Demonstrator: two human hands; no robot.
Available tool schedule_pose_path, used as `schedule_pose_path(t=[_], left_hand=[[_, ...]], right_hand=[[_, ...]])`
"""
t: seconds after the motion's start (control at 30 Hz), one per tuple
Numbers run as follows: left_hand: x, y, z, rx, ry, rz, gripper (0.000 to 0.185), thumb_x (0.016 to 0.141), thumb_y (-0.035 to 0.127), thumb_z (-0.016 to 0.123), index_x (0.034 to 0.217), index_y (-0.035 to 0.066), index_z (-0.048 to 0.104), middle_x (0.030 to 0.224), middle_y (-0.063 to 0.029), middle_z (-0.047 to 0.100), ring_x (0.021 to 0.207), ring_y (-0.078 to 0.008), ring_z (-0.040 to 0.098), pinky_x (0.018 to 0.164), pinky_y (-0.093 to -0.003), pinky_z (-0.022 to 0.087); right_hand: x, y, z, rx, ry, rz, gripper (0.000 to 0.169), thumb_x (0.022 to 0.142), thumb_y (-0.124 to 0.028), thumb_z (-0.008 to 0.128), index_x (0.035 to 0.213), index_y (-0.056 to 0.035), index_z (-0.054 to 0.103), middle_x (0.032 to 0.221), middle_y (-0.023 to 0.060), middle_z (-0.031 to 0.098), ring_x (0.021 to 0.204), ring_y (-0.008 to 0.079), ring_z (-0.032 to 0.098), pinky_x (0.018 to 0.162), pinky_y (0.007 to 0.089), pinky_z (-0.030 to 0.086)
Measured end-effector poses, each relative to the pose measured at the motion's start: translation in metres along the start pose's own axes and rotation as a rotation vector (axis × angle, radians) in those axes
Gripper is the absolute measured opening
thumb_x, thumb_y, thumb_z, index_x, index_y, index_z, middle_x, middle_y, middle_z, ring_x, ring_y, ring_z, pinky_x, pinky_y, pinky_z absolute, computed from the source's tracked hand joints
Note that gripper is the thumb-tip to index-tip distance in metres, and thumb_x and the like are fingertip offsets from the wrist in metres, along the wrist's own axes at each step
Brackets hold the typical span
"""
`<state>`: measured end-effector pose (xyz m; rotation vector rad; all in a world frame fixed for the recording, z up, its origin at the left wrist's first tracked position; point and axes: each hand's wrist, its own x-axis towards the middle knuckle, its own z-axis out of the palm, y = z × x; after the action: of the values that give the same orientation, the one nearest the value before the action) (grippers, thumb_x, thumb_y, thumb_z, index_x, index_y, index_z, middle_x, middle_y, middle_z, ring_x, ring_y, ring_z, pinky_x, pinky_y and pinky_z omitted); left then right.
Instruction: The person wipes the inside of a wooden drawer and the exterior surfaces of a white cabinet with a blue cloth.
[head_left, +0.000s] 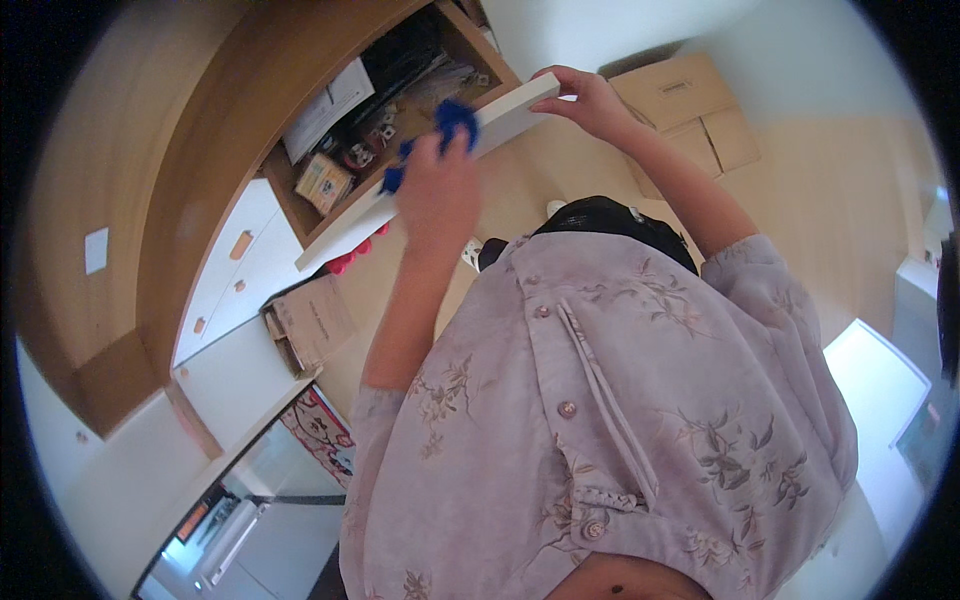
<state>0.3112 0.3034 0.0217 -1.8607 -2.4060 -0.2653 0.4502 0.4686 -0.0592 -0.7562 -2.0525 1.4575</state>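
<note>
My left hand (442, 191), blurred, holds a crumpled dark blue cloth (456, 124) at the top edge of a white drawer front (510, 124). Part of the cloth hangs over that edge on the left side. My right hand (585, 105) grips the right end of the same drawer front, thumb and fingers on either side of it. The wooden drawer (300, 202) stands pulled out under a wooden desk top. Inside lie a stack of printed cards (324, 182), a printed paper sheet (330, 109), small loose items and a dark object.
Cardboard boxes stand on the floor at the upper right (675, 90) and left (311, 322). White drawers (240, 262) with cut-out handles are left of the open drawer. Red rounded objects (352, 257) show below the drawer front. A glass-fronted cabinet (277, 465) is at lower left.
</note>
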Motion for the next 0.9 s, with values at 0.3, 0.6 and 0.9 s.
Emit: schedule_pose_path(t=[0.3,0.6,0.9], left_hand=[[-0.078,-0.140,-0.046,0.112,-0.075,-0.648,0.027,0.075,0.025,0.046,0.093,0.008,0.057,0.093,-0.0149,0.053,0.084,-0.0300,0.052,0.071,-0.0378,0.042],[0.036,-0.062,-0.020,-0.085,-0.391,-0.092,0.033,0.069,0.030,0.044,0.084,0.005,0.058,0.085,-0.0176,0.057,0.079,-0.0338,0.054,0.071,-0.0416,0.043],[0.031,-0.056,-0.025,-0.245,-0.390,-0.199,0.033,0.067,0.029,0.044,0.089,0.008,0.058,0.089,-0.0156,0.056,0.081,-0.0317,0.053,0.071,-0.0395,0.042]], right_hand=[[0.002,0.002,0.006,-0.022,-0.029,0.009,0.030,0.070,-0.020,0.063,0.094,-0.0044,0.053,0.084,0.0047,0.058,0.081,0.0138,0.055,0.070,0.0265,0.043],[0.002,0.008,0.008,0.024,0.018,0.011,0.030,0.071,-0.017,0.062,0.096,-0.0046,0.051,0.083,0.0037,0.058,0.080,0.0112,0.054,0.068,0.0244,0.043],[0.000,-0.001,0.004,0.038,-0.049,0.111,0.030,0.070,-0.013,0.063,0.097,-0.0048,0.051,0.084,0.0028,0.057,0.080,0.0094,0.053,0.070,0.0232,0.042]])
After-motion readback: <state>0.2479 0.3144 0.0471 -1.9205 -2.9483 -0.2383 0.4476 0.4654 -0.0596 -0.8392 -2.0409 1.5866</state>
